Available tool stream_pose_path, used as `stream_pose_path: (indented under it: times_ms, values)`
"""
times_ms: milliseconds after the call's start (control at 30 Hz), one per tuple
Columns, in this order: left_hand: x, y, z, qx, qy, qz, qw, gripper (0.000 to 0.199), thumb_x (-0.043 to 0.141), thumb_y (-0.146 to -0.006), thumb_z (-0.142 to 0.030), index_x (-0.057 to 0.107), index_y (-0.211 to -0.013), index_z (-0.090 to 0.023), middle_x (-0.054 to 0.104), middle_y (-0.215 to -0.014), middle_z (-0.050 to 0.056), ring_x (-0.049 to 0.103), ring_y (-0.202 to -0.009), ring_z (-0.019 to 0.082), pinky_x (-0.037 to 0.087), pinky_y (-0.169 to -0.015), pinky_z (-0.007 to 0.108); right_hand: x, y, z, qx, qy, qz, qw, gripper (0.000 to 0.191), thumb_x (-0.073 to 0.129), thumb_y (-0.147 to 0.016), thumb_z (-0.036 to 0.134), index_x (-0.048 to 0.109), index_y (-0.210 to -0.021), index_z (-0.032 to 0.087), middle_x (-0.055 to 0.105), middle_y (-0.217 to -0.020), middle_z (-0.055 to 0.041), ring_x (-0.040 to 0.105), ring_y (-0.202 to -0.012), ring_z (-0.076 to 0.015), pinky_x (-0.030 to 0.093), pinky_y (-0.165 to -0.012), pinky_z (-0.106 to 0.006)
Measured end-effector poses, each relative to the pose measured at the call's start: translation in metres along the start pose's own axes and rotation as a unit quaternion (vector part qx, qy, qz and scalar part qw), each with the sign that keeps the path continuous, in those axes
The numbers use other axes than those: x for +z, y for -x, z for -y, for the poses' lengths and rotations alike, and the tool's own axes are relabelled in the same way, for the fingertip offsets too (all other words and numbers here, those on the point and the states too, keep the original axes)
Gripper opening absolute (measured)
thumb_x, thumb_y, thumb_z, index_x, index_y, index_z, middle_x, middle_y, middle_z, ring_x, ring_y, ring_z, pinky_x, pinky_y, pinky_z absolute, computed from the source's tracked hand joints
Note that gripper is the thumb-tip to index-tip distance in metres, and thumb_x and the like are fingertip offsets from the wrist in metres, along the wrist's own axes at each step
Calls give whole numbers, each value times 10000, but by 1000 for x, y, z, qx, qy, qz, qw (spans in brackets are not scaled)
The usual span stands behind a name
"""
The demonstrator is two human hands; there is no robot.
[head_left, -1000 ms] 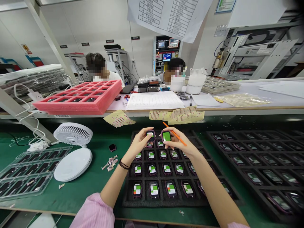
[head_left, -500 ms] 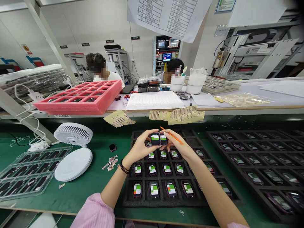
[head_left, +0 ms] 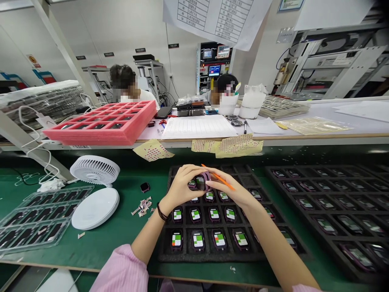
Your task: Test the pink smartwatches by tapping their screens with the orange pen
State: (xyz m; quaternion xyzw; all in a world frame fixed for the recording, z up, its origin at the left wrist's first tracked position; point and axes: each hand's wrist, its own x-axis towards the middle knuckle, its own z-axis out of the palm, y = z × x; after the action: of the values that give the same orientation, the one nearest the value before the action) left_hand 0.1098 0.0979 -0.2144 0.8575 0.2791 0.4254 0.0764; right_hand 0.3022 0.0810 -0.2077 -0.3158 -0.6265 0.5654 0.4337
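Above the back part of a black foam tray, my left hand is closed round a purple-edged watch, which is turned partly on its side. My right hand touches the watch's right side with its fingertips and has an orange stick held between its fingers. Rows of watches with lit green and white screens lie in the tray's compartments below. Whether a second watch is in the left palm is hidden by the fingers.
A white fan stands on the left beside a clear tray. Near it lie a single watch and small paper scraps. Another black tray is at right; a pink foam tray sits on the shelf.
The watch between my hands has turned from facing me to its side. My left fingers have come further over it, and the two lit screens side by side no longer show.
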Motion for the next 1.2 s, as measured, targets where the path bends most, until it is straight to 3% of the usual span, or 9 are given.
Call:
stream_pose_path:
  times_ms: [100, 300, 567, 700, 933, 1000, 1100, 1200]
  values:
    - [-2, -2, -4, 12, 33, -12, 999, 494, 735, -709, -252, 590, -1181, -219, 655, -1153, 99, 564, -1087, 261, 426, -957, 436, -2, 1, 7, 14, -52, 28, 998, 347, 707, -773, 336, 664, -1109, 263, 687, -1073, -43, 620, -1034, -204, 478, -934, -361]
    - [-1, -1, -4, 35, 42, -11, 998, 487, 713, -729, -237, 588, -1199, -231, 663, -1171, 93, 565, -1125, 264, 410, -986, 446, 0, 0, 5, 17, -94, 11, 995, 314, 775, -683, 337, 690, -970, 244, 703, -947, -32, 641, -926, -194, 500, -842, -331]
    - [-1, 0, -7, 43, 57, -20, 997, 476, 725, -724, -254, 603, -1182, -220, 668, -1151, 97, 583, -1084, 261, 440, -950, 438, 3, 0, 2, 25, -123, 40, 991, 364, 786, -669, 275, 669, -1012, 242, 686, -944, -24, 648, -890, -185, 496, -841, -330]
    - [-2, 0, -10, 29, 60, -6, 998, 464, 722, -722, -235, 614, -1173, -227, 676, -1139, 93, 585, -1081, 266, 437, -949, 441, 10, 1, 0, 23, -129, 20, 991, 350, 796, -649, 250, 673, -976, 234, 678, -889, -8, 651, -843, -186, 496, -830, -337]
    - [-1, 1, -6, 24, 51, -18, 998, 463, 716, -731, -255, 614, -1183, -236, 659, -1170, 95, 554, -1129, 277, 425, -976, 460, 12, -1, 0, -1, -85, -3, 996, 495, 791, -670, 336, 648, -1136, 252, 699, -1035, -47, 650, -982, -230, 494, -889, -370]
    - [-2, 1, -6, 20, 44, -38, 998, 471, 735, -719, -271, 617, -1174, -241, 619, -1236, 104, 527, -1168, 283, 418, -988, 463, 8, -2, 1, -39, -57, -51, 996, 494, 713, -762, 411, 606, -1223, 273, 702, -1060, -54, 652, -994, -226, 487, -918, -389]
    - [-5, 1, -7, -8, 53, -44, 998, 465, 738, -715, -244, 618, -1164, -239, 596, -1269, 108, 537, -1165, 273, 437, -967, 428, 0, 2, 3, -144, -44, -183, 972, 469, 473, -900, 532, 588, -1268, 264, 731, -952, -62, 683, -896, -229, 508, -887, -438]
    - [-8, 0, -9, -48, 69, -28, 996, 472, 721, -725, -199, 603, -1181, -237, 672, -1154, 84, 608, -1058, 245, 450, -933, 389, -4, 10, 6, -227, -22, -247, 942, 500, 373, -918, 576, 734, -1022, 247, 729, -770, -67, 676, -697, -237, 545, -713, -443]
